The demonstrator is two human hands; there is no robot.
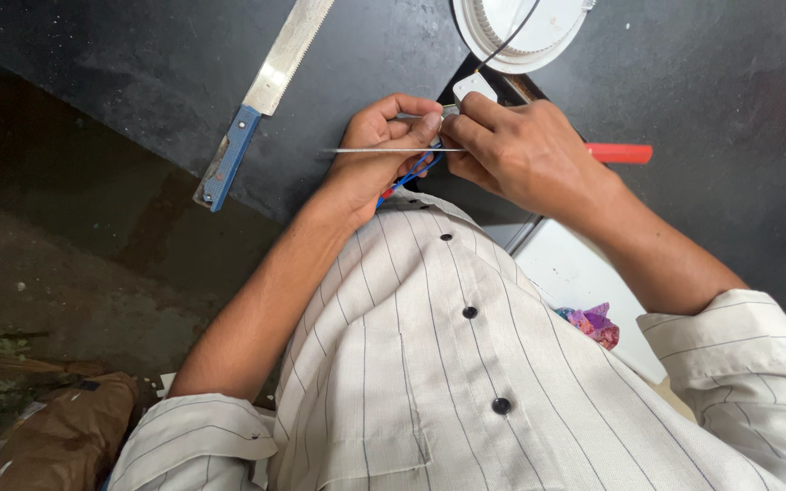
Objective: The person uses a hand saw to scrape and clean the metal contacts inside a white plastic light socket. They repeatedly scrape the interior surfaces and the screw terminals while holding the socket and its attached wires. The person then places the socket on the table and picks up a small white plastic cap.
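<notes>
My left hand (370,155) and my right hand (525,155) meet close together over the edge of a dark table (138,55). Blue and red wires (411,175) run through my left hand's curled fingers. Its thumb and forefinger pinch a small metal piece (448,110), and my right hand's fingertips touch the same piece. A screwdriver with a red handle (620,153) lies across my right hand. Its thin metal shaft (366,150) sticks out to the left over my left hand.
A hand saw (270,77) with a blue handle lies on the table to the left. A round white lamp fitting (520,32) with a black cable sits at the top. A white board (575,273) and a pink cloth (593,323) lie at my right side.
</notes>
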